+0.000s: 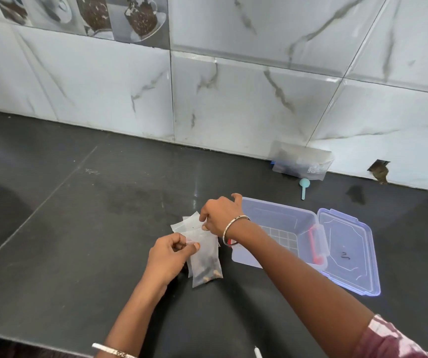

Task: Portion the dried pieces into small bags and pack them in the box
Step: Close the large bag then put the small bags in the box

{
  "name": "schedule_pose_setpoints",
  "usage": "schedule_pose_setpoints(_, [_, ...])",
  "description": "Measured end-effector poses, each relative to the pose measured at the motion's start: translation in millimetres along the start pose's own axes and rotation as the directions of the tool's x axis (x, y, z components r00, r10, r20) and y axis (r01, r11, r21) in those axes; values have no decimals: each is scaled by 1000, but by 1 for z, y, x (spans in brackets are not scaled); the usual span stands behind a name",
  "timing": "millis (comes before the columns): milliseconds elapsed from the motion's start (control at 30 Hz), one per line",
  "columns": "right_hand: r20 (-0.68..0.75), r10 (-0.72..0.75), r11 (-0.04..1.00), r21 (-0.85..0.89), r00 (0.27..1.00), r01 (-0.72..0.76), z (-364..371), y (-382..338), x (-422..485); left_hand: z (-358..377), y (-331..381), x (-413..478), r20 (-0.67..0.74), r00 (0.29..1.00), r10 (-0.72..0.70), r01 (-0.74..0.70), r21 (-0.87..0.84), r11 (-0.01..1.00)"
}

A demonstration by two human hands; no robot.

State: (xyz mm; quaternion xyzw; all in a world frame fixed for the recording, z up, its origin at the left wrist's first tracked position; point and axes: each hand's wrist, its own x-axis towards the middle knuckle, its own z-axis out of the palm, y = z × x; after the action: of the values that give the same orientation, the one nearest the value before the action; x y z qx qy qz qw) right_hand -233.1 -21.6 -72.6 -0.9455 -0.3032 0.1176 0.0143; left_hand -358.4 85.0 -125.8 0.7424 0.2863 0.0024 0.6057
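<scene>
While both hands worked over the dark countertop, the left hand pinched the top edge of a small clear bag between thumb and forefinger, and the right hand pinched the same top edge at its far corner, fingers curled in. That bag hung tilted from the two grips, with brown and pale dried pieces gathered at its bottom, just above the counter. More small bags, seemingly empty, lay in a loose stack under and behind it, touching it. Just to the right stood the open clear plastic box, partly crossed by the right forearm, its lid lying flat beside it on the right; something red showed at the box's right wall. Farther back, a larger clear pouch leaned against the marbled wall tiles, with a small pale-blue scoop lying just in front of it, well apart from the hands
</scene>
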Motion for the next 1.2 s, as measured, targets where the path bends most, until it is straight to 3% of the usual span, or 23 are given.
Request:
schedule_pose_setpoints(233, [-14, -6, 993, 120, 1000, 8, -7, 3, -9, -21, 10, -7, 116, 993, 28, -14, -114, 993])
schedule_pose_setpoints(467, [-200, 39, 974, 228, 979, 8, -38, 19, -40, -51, 47, -28, 67, 953, 294, -288, -90, 953])
schedule_pose_setpoints(633, [-375, 121, 917, 397, 919, 42, -70, 53, -67, -47, 79, -34, -19, 909, 417, -417, -78, 906])
schedule_pose_setpoints(833, [-521, 272, 860, 509, 809, 39, -91, 113, -101, -3, 110, -24, -1, 872, 490, -487, -116, 866])
schedule_pose_setpoints(1000, [-532, 386, 822, 570, 753, -19, -85, 155, -129, 41, 120, -9, 57, 855, 516, -509, -104, 855])
schedule_pose_setpoints(1200, [-452, 463, 801, 581, 762, -142, -58, 172, -140, 85, 108, 16, 191, 847, 496, -515, 63, 855])
